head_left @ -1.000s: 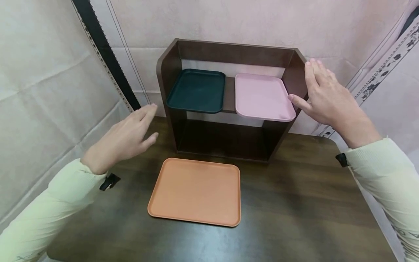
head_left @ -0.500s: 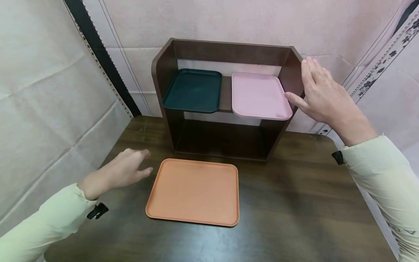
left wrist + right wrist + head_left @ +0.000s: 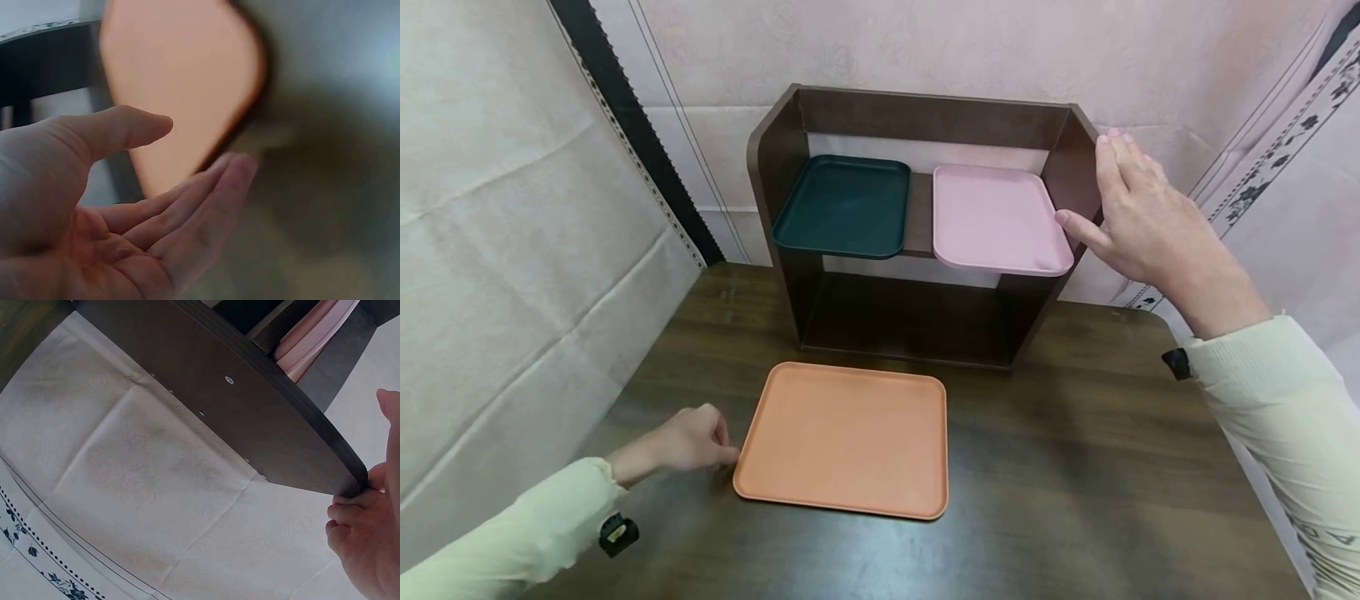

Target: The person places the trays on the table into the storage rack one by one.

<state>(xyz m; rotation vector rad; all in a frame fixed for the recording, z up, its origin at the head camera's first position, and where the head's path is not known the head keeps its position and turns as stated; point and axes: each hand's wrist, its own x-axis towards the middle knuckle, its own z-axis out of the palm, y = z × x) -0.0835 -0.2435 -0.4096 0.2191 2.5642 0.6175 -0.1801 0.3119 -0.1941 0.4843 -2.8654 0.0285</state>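
Observation:
In the head view, my left hand (image 3: 688, 439) is low at the left edge of an orange rectangular tray (image 3: 846, 442) lying on the table. Its fingertips are at the tray's rim; in the blurred left wrist view, thumb (image 3: 150, 124) and fingers stand apart beside the tray corner. My right hand (image 3: 1157, 221) rests at the right side panel of a dark brown two-tier shelf (image 3: 940, 122), its fingers extended along the panel's edge. On the shelf's upper board lie a dark green tray (image 3: 850, 208) at left and a pink tray (image 3: 1000, 221) at right.
A dark wood-grain table (image 3: 1075, 467) carries the shelf and the orange tray. The shelf's lower compartment (image 3: 910, 321) lies open toward me. Pale cloth (image 3: 535, 208) hangs behind and along both sides, close to the shelf's right panel.
My left hand has come down from beside the shelf's left side to the orange tray's left edge. My right hand stays at the shelf's right panel. The trays remain in place.

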